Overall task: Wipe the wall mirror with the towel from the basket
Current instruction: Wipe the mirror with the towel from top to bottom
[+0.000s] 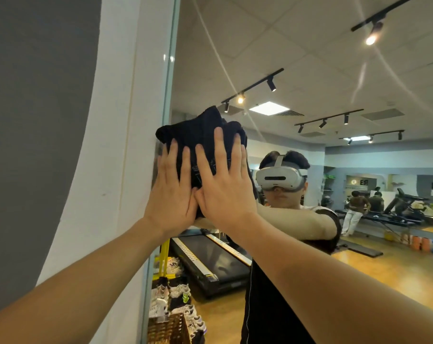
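A bunched black towel (200, 130) is pressed flat against the wall mirror (309, 70), close to the mirror's left edge at about head height. My left hand (172, 192) lies on the towel's lower left part with fingers spread. My right hand (223, 180) lies beside it on the towel's middle, fingers spread upward, thumbs of both hands nearly touching. Both palms push the towel against the glass. The towel's lower part is hidden behind my hands.
A white wall strip (116, 145) and grey wall (37, 120) border the mirror on the left. A wicker basket (168, 328) shows at the bottom. The mirror reflects me in a headset, a treadmill (210, 259), shoes on a rack and a gym room.
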Action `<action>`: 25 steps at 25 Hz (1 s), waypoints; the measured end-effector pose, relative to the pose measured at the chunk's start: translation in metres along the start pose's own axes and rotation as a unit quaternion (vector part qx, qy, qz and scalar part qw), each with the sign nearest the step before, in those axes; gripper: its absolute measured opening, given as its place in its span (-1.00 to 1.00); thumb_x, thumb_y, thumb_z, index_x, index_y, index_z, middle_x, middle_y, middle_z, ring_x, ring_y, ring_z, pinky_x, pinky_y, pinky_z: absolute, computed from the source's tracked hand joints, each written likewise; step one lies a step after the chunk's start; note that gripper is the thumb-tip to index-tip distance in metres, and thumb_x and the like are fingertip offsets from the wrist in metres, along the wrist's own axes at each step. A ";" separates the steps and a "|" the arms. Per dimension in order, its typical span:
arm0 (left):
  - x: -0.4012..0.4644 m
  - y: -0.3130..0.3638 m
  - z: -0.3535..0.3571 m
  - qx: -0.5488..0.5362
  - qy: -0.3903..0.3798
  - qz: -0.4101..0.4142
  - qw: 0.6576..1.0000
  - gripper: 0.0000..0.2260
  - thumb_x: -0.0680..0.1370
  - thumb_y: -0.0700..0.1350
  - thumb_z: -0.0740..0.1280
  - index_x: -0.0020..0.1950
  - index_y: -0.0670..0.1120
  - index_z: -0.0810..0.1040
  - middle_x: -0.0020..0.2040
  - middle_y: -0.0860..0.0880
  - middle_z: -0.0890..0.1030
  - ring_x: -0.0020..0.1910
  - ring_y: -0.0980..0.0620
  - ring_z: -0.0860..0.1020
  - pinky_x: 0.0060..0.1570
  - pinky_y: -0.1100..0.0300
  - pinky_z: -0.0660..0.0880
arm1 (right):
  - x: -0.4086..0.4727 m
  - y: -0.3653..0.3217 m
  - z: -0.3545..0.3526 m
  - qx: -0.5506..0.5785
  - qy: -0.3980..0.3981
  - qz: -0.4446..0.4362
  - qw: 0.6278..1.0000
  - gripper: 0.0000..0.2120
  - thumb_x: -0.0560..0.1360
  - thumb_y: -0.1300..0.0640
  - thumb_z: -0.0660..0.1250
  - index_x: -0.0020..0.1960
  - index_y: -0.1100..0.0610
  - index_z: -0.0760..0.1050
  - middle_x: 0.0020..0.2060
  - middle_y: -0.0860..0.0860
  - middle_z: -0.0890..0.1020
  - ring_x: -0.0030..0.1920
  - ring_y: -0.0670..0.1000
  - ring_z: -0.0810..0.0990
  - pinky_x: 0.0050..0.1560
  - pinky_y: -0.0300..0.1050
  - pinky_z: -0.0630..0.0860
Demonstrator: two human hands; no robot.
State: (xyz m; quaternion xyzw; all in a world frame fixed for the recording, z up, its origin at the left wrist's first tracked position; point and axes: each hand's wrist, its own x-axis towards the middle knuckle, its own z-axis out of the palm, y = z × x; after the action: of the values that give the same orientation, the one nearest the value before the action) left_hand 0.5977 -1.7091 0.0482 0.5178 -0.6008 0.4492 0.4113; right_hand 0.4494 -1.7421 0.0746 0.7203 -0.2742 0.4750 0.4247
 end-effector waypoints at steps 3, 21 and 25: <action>-0.015 0.038 0.011 -0.039 -0.011 0.011 0.999 -0.30 0.67 0.05 0.12 0.64 -0.32 -0.06 0.63 -0.36 -0.11 0.64 -0.34 -0.12 0.54 -0.34 0.13 | -0.036 0.025 -0.014 -0.002 -0.017 -0.004 1.000 -0.29 0.63 -0.15 0.23 0.66 0.12 0.12 0.65 0.31 -0.01 0.61 0.46 -0.04 0.58 0.33 -0.09; 0.137 0.111 -0.035 0.036 -0.116 -0.033 0.992 -0.23 0.69 0.08 0.11 0.62 -0.25 -0.32 0.59 -0.31 -0.41 0.60 -0.32 -0.34 0.61 -0.24 -0.13 | 0.050 0.123 -0.079 -0.025 -0.037 0.061 0.997 -0.29 0.67 -0.06 0.11 0.69 0.05 -0.15 0.64 0.26 -0.24 0.61 0.43 -0.24 0.58 0.30 -0.26; 0.061 0.052 -0.033 0.054 -0.134 -0.068 0.987 -0.24 0.70 0.08 0.09 0.58 -0.28 -0.36 0.57 -0.33 -0.40 0.59 -0.29 -0.35 0.61 -0.22 -0.10 | 0.034 0.053 -0.041 0.031 -0.037 -0.025 0.999 -0.29 0.65 -0.06 0.22 0.69 0.06 0.01 0.66 0.25 -0.15 0.62 0.41 -0.20 0.56 0.28 -0.30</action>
State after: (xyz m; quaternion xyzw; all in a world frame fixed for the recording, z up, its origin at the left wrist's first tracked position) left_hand 0.5396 -1.6893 0.1095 0.6340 -0.5889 0.3787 0.3284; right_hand 0.4019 -1.7321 0.1326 0.7569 -0.2567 0.4455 0.4034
